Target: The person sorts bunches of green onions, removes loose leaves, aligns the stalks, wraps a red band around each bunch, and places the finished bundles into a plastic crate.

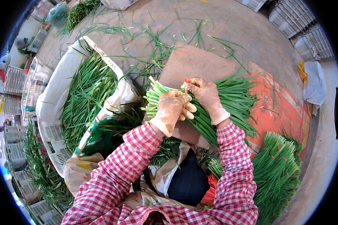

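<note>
A thick bundle of garlic chives lies across a brown board, its pale cut ends to the left and green leaves to the right. My left hand, in a stained pale glove, rests on the bundle near the cut ends, fingers closed at a thin red tie. Beside it my right hand, gloved too, pinches the same tie above the stems. Whether the tie runs all the way round underneath is hidden.
On the left stands a white crate of loose chives. Tied bundles lie at the lower right by an orange-red sheet. Loose leaves litter the floor. Stacked crates stand at the far right.
</note>
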Demonstrator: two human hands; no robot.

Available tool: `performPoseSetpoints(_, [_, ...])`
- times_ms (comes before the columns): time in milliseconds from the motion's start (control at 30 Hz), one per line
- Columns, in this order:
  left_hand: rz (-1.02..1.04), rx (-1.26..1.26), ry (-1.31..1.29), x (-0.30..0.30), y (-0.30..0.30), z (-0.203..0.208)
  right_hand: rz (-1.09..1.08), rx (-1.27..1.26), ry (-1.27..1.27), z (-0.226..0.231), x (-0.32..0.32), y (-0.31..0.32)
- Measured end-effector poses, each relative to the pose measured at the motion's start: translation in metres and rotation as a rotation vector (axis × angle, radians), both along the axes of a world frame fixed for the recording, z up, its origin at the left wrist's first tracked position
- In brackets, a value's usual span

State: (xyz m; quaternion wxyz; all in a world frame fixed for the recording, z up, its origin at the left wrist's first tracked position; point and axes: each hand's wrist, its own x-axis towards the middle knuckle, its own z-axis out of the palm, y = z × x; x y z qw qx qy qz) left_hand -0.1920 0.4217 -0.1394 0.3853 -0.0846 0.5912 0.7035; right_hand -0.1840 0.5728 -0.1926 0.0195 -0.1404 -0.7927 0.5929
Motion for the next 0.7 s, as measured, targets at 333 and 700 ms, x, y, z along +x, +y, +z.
performPoseSetpoints(333, [0.005, -0.083, 0.068, -0.013, 0.007, -0.001, 0.077, -0.333, -0.131, 0.015, -0.001, 0.013])
performPoseSetpoints(700, [0.041, -0.078, 0.11, -0.006, 0.012, -0.002, 0.238, -0.191, 0.056, 0.019, 0.018, 0.015])
